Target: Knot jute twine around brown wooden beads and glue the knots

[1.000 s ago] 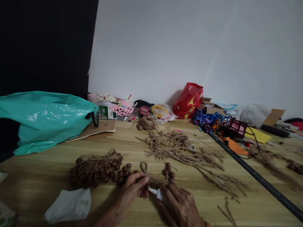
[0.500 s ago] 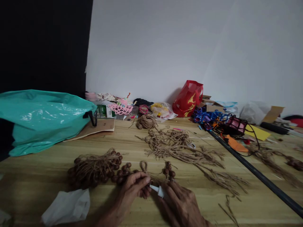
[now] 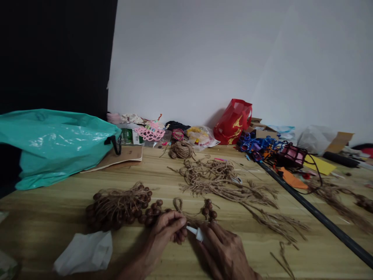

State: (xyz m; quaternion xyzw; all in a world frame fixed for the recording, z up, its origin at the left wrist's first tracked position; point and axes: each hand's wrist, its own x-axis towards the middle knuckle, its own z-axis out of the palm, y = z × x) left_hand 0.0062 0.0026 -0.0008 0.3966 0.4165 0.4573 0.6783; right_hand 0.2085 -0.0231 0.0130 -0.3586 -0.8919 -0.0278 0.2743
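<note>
Since the earliest frame, the white-tipped tube (image 3: 199, 235) has shifted slightly, its tip now a little farther from the person and to the right, while the beads and cords lie where they did. The right hand (image 3: 223, 247) grips the tube, its fingers wrapped over most of the body, and the narrow nozzle points leftward at the left hand (image 3: 167, 230). The left hand's thumb and forefinger are closed narrow, right beside the tip; what is pinched between them is hidden. Just beyond the left fingertips lies a cord loop (image 3: 177, 204), with a small bead cluster (image 3: 208, 210) near it, past the right hand. Left of the hands, brown beads (image 3: 149, 214) lead to a large beaded bundle (image 3: 118, 208) under loose strands, and a crumpled white cloth or tissue (image 3: 84, 253) sits nearer the person. Farther out on the wooden table (image 3: 157, 173) spread tangled cords (image 3: 208, 175), with a ball of cord (image 3: 182, 149) behind them. A teal bag (image 3: 58, 147) lies at the far left, a red bag (image 3: 233, 123) leans against the wall, and a dark pole (image 3: 311, 212) slants across the right.
</note>
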